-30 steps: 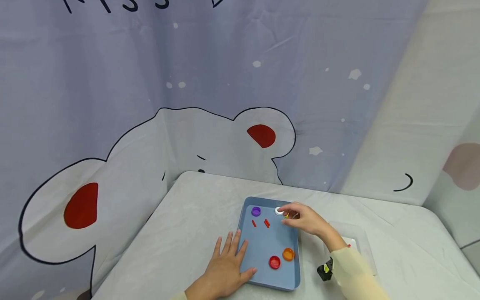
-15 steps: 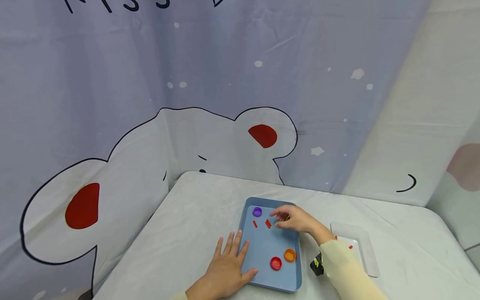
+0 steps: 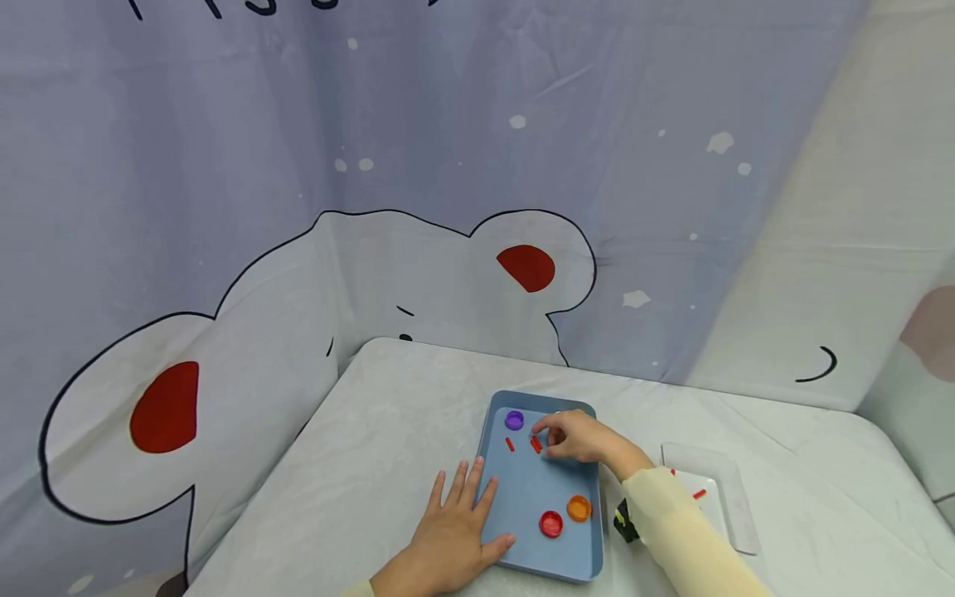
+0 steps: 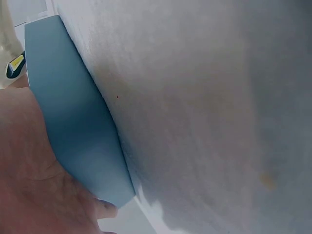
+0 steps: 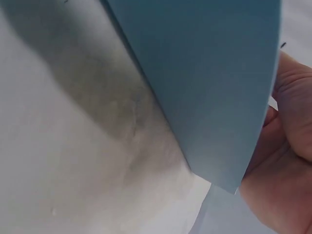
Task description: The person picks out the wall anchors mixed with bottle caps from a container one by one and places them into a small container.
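On the table lies a blue-grey tray. My right hand reaches over its far right part, index finger and thumb bent and parted on either side of a pair of small red sticks. Another red stick lies to the left, below a purple round cup. My left hand rests with fingers spread and straight at the tray's left edge. The right wrist view shows the tray's side wall and part of my right hand; its fingertips are hidden there.
A red round cup and an orange one sit in the tray's near right part. Right of the tray stands a clear and white container with red pieces in it, partly hidden by my right sleeve.
My right hand has moved left from the white cup to the pair of red sticks, now covering most of that cup. The left hand stays at the tray's edge.
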Demonstrator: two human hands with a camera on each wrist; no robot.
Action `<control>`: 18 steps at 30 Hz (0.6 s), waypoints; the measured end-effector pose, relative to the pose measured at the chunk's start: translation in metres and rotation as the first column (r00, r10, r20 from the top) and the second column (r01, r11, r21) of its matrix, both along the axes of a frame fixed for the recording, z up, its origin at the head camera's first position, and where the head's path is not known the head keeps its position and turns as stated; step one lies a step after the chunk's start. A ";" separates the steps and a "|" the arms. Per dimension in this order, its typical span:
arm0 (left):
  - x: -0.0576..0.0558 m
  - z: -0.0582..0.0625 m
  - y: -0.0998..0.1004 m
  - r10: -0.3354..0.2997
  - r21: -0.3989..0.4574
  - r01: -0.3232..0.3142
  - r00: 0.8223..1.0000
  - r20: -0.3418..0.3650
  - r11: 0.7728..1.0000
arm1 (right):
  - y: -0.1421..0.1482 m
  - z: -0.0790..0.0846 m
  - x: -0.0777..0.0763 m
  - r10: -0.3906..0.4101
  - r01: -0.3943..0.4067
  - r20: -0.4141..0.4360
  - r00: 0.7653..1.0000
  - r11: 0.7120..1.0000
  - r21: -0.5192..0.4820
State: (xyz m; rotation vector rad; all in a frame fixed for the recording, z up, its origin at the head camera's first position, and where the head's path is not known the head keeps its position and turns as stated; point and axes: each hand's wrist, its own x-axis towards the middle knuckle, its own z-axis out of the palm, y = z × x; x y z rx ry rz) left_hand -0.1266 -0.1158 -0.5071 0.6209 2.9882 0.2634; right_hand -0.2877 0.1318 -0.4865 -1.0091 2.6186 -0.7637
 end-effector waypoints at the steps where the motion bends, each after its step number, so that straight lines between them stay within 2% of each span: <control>1: 0.000 0.000 0.000 0.001 0.000 -0.001 1.000 0.002 1.000 | -0.001 0.000 0.000 0.001 -0.001 -0.002 1.000 1.000 0.007; 18: -0.001 -0.001 0.001 0.002 -0.037 -0.002 1.000 -0.010 0.999 | -0.007 -0.007 -0.005 -0.013 0.016 -0.045 0.999 0.998 0.057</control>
